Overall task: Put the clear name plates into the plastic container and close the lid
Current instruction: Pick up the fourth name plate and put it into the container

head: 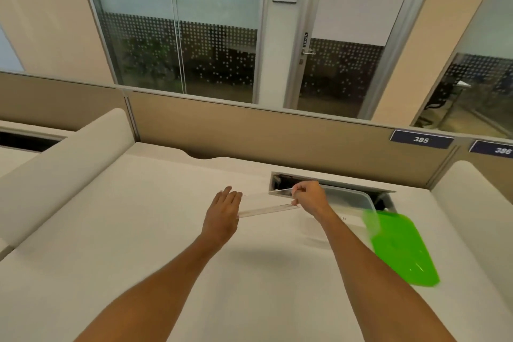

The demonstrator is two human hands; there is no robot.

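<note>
A long clear name plate (266, 204) hangs just above the white desk, stretched between both hands. My right hand (309, 197) pinches its right end. My left hand (226, 207) presses flat against its left end, fingers extended. Just right of my right hand sits the clear plastic container (352, 200), partly hidden by my wrist. Its green lid (399, 250) lies on the desk to the right, off the container.
A white desk (138, 230) has an open cable slot (330, 183) behind the container. A beige partition (249, 133) with number tags 385 and 386 runs along the back. White side dividers stand left and right. A glass wall and door lie beyond.
</note>
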